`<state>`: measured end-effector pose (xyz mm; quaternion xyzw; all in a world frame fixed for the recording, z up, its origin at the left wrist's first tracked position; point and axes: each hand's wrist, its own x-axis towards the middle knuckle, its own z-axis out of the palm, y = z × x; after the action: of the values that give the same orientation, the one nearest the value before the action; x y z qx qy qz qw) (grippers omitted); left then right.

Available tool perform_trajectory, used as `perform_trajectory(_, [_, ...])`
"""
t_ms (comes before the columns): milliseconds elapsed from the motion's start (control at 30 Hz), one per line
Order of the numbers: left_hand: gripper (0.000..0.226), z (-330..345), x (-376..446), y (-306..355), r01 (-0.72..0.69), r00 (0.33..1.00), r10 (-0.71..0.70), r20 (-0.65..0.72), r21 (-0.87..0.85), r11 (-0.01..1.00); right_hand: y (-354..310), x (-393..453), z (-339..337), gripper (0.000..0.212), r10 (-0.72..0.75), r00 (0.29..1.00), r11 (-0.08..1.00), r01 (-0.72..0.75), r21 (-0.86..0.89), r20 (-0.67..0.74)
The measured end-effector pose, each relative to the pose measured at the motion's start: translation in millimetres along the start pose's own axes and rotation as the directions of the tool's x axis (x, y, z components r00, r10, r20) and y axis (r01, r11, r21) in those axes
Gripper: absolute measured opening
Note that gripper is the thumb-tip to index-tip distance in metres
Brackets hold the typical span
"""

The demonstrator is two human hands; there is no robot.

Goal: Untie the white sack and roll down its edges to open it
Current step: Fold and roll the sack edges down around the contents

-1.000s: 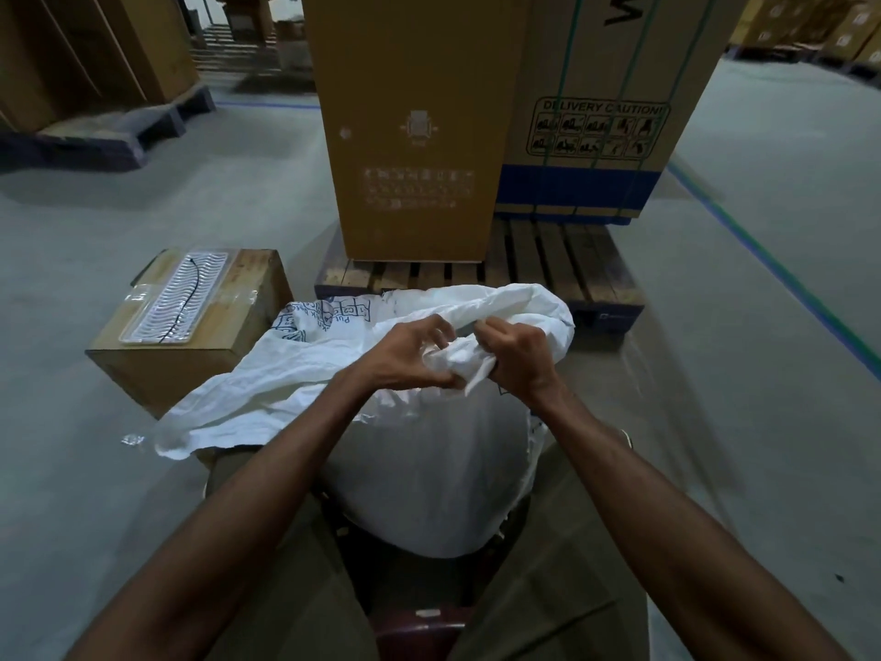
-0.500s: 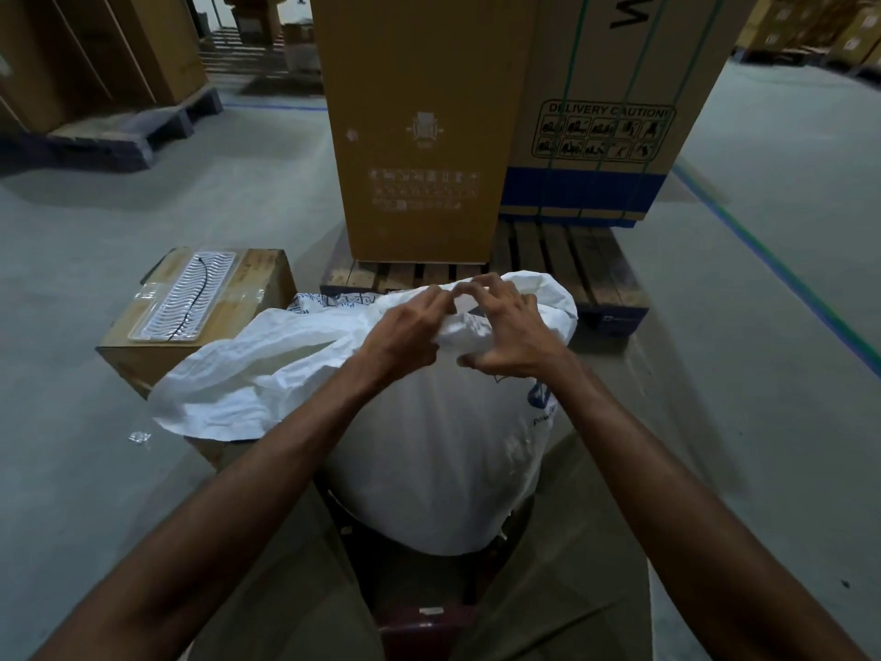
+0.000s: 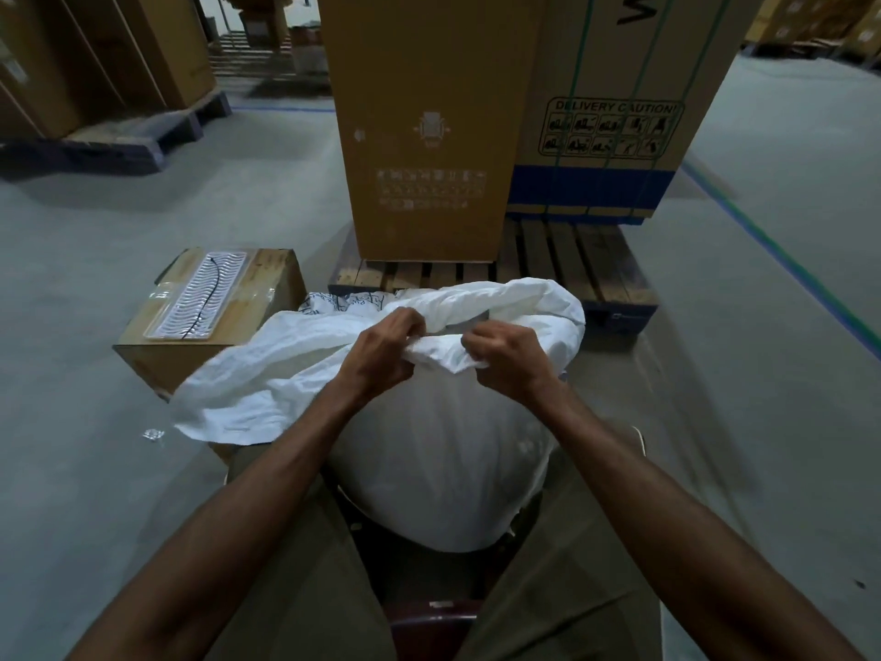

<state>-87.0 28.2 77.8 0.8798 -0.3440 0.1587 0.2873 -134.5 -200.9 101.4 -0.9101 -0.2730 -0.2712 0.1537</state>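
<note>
A full white woven sack point(image 3: 443, 465) stands between my knees on the floor. Its loose top spreads wide to the left, and a small gap shows at the mouth between the near and far edges. My left hand point(image 3: 381, 355) pinches the near edge of the mouth. My right hand point(image 3: 507, 362) is closed on the same edge just to the right, and a fold of fabric bunches between the two hands. Blue print shows on the far flap of the sack.
A small cardboard box point(image 3: 267, 288) with a clear blister tray point(image 3: 202, 293) on top sits on the floor to the left, partly under the sack's flap. Ahead, a wooden pallet point(image 3: 572, 260) carries a tall brown carton point(image 3: 429, 126) and a strapped carton point(image 3: 615, 112). Bare concrete lies on both sides.
Both hands came back toward me and down from the far rim, drawing the near edge with them. The sack's mouth now gapes a little behind the hands.
</note>
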Motion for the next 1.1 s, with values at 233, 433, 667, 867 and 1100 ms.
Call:
perform_trajectory(233, [0.02, 7, -7, -1, -0.339, 0.92, 0.367, -0.137, 0.191, 0.921, -4, 13, 1, 0.076, 0.275, 0.809, 0.884, -0.424, 0.194, 0.52])
perform_trajectory(433, [0.027, 12, -14, 4, -0.43, 0.896, 0.443, 0.012, 0.263, 0.863, -24, 11, 17, 0.033, 0.199, 0.941, 0.965, -0.236, 0.111, 0.272])
perform_trajectory(667, [0.063, -12, -25, -18, 0.139, 0.963, -0.099, 0.25, -0.146, 0.979, -27, -13, 46, 0.034, 0.159, 0.974, 0.987, -0.153, -0.05, 0.161])
perform_trajectory(867, [0.034, -17, -19, -15, -0.063, 0.974, 0.046, 0.22, 0.073, 0.995, -39, -12, 51, 0.054, 0.251, 0.908, 0.961, -0.275, 0.026, 0.336])
perform_trajectory(1100, [0.047, 4, -43, -10, -0.286, 0.958, 0.273, 0.083, 0.236, 0.929, -43, 0, 55, 0.034, 0.362, 0.882, 0.921, -0.388, 0.028, 0.303])
